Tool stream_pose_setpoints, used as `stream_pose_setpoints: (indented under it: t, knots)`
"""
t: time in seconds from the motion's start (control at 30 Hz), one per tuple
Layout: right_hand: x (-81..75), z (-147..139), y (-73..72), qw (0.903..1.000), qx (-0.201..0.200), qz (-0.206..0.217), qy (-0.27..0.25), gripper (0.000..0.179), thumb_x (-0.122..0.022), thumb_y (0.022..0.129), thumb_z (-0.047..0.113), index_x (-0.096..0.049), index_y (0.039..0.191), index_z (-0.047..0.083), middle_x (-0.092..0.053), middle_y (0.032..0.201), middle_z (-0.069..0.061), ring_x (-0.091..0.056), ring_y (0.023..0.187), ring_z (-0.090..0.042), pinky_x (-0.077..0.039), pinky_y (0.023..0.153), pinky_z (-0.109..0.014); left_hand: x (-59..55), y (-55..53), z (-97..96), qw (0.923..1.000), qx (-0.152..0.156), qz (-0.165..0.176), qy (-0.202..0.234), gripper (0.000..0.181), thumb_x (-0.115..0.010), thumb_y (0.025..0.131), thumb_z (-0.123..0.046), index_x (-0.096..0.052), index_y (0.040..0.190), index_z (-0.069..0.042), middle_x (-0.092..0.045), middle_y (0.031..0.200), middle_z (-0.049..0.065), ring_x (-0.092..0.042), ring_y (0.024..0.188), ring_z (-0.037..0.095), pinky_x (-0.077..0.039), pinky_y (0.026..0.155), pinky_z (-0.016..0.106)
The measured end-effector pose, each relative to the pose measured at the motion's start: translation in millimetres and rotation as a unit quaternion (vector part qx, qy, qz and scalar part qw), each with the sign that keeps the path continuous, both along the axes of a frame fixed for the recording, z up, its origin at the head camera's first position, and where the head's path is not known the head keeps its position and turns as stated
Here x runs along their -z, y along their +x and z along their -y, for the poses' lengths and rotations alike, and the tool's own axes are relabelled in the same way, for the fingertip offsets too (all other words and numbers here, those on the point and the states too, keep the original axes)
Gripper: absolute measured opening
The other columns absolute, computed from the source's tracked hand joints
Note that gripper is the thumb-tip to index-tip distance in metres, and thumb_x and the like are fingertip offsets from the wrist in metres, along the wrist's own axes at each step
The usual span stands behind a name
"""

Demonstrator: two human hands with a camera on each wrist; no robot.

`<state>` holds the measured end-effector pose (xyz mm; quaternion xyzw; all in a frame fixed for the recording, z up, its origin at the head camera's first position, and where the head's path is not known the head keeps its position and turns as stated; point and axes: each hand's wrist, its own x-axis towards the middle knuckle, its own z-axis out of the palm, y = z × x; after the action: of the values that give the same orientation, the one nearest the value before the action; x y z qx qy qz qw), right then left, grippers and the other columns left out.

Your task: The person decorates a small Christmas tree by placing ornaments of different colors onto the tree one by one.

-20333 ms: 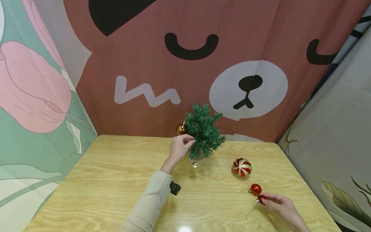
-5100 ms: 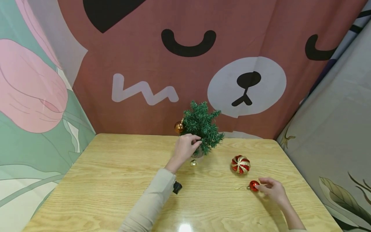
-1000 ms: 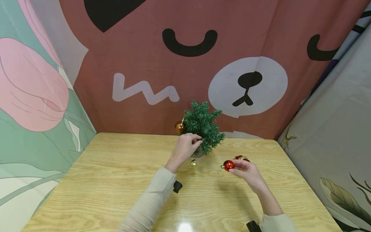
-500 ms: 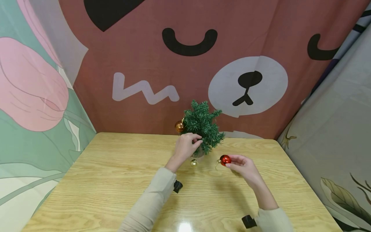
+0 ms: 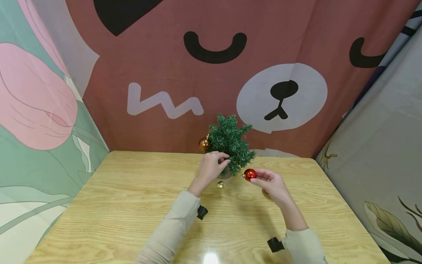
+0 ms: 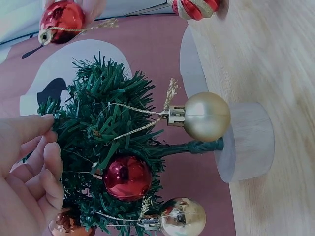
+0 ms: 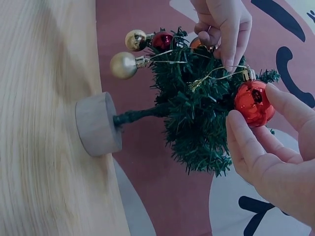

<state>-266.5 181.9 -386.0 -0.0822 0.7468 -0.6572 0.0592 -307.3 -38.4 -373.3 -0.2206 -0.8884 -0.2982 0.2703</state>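
A small artificial Christmas tree (image 5: pixel 232 141) stands at the table's far side. My left hand (image 5: pixel 211 167) is at its left side, thumb and forefinger pinching a branch tip. My right hand (image 5: pixel 273 185) holds a shiny red bauble (image 5: pixel 250 175) by its round side, just right of the tree. The bauble's cap faces left, and its gold cord (image 7: pixel 216 76) loops loose toward the branches in the right wrist view. From the tree hang a matte gold bauble (image 6: pixel 207 116), a dark red bauble (image 6: pixel 128 178), a shiny gold bauble (image 6: pixel 183 217) and an orange bauble (image 5: pixel 204 143).
A red-and-gold striped bauble (image 6: pixel 198 7) lies on the wooden table (image 5: pixel 141 194), mostly hidden behind my right hand in the head view. The tree's round base (image 6: pixel 251 142) rests on the table. A printed bear curtain (image 5: pixel 158 62) hangs close behind.
The right hand first took away a darker red bauble, then picked up the shiny red one from the table and carried it up and left to the tree. Lately my left hand stays still.
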Motion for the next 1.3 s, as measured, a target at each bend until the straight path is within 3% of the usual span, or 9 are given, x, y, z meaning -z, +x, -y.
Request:
stream_pose_setpoints:
  t: [0.13, 0.33, 0.5, 0.57, 0.63, 1.03, 1.3]
  knots:
    - [-0.5, 2.7, -2.5, 1.0000, 0.002, 0.002, -0.001, 0.048, -0.066, 0.084, 0.008, -0.048, 0.125, -0.010, -0.061, 0.095, 0.004, -0.050, 0.065, -0.004, -0.029, 0.041, -0.019, -0.3, 0.2, 0.4, 1.0000, 0.000, 0.000, 0.000, 0.013, -0.069, 0.083, -0.017, -0.074, 0.091, -0.009, -0.062, 0.066, -0.002, -0.043, 0.045, 0.006, -0.027, 0.041, 0.016]
    - [-2.4, 7.0, -6.2, 0.9998, 0.010, 0.007, -0.016, 0.048, -0.066, 0.084, 0.008, -0.047, 0.125, -0.009, -0.061, 0.094, 0.006, -0.056, 0.072, -0.003, -0.028, 0.040, -0.017, -0.4, -0.4, 0.8, 1.0000, 0.001, -0.005, -0.003, 0.013, -0.069, 0.082, -0.018, -0.074, 0.091, -0.009, -0.063, 0.066, -0.002, -0.044, 0.046, 0.005, -0.029, 0.042, 0.016]
    - [-3.1, 11.0, -7.7, 0.9993, 0.011, -0.001, -0.035, 0.047, -0.065, 0.084, 0.004, -0.046, 0.124, -0.013, -0.061, 0.093, 0.005, -0.060, 0.083, -0.005, -0.047, 0.062, -0.015, -0.3, -0.4, 1.0, 1.0000, 0.004, 0.000, -0.001, 0.013, -0.069, 0.082, -0.018, -0.074, 0.091, -0.009, -0.063, 0.067, -0.001, -0.041, 0.044, 0.004, -0.028, 0.041, 0.016]
    - [-3.3, 13.0, -8.2, 0.9990, 0.008, -0.006, -0.044, 0.047, -0.064, 0.084, 0.002, -0.045, 0.124, -0.015, -0.061, 0.093, 0.003, -0.060, 0.085, -0.005, -0.049, 0.074, -0.019, -0.3, -0.1, 0.9, 1.0000, 0.004, 0.004, 0.000, 0.013, -0.069, 0.082, -0.018, -0.074, 0.091, -0.009, -0.063, 0.067, -0.001, -0.040, 0.044, 0.004, -0.027, 0.041, 0.016]
    - [-3.4, 14.9, -9.1, 0.9986, 0.006, -0.011, -0.051, 0.047, -0.064, 0.084, 0.001, -0.044, 0.124, -0.016, -0.061, 0.093, 0.002, -0.060, 0.085, -0.006, -0.050, 0.077, -0.021, -0.5, 0.2, 0.8, 1.0000, 0.004, 0.004, 0.001, 0.013, -0.069, 0.083, -0.018, -0.074, 0.091, -0.009, -0.063, 0.067, -0.001, -0.040, 0.044, 0.004, -0.027, 0.041, 0.016]
    - [-1.7, 24.5, -16.0, 0.9936, 0.020, -0.017, -0.110, 0.031, -0.063, 0.083, -0.003, -0.055, 0.113, -0.003, -0.061, 0.090, 0.004, -0.060, 0.082, -0.009, -0.050, 0.076, -0.022, -0.3, 0.7, 0.3, 1.0000, -0.001, 0.001, 0.003, 0.013, -0.069, 0.082, -0.017, -0.074, 0.092, -0.010, -0.063, 0.068, -0.001, -0.038, 0.043, 0.003, -0.026, 0.040, 0.016]
    - [-2.6, 27.6, -15.8, 0.9931, 0.019, -0.022, -0.114, 0.048, -0.058, 0.086, -0.004, -0.040, 0.130, -0.013, -0.057, 0.093, 0.004, -0.058, 0.083, -0.006, -0.050, 0.078, -0.022, -0.2, 1.4, 0.7, 0.9996, 0.012, -0.022, 0.017, 0.010, -0.070, 0.081, -0.016, -0.074, 0.087, -0.009, -0.062, 0.065, -0.001, -0.037, 0.042, 0.003, -0.026, 0.041, 0.015]
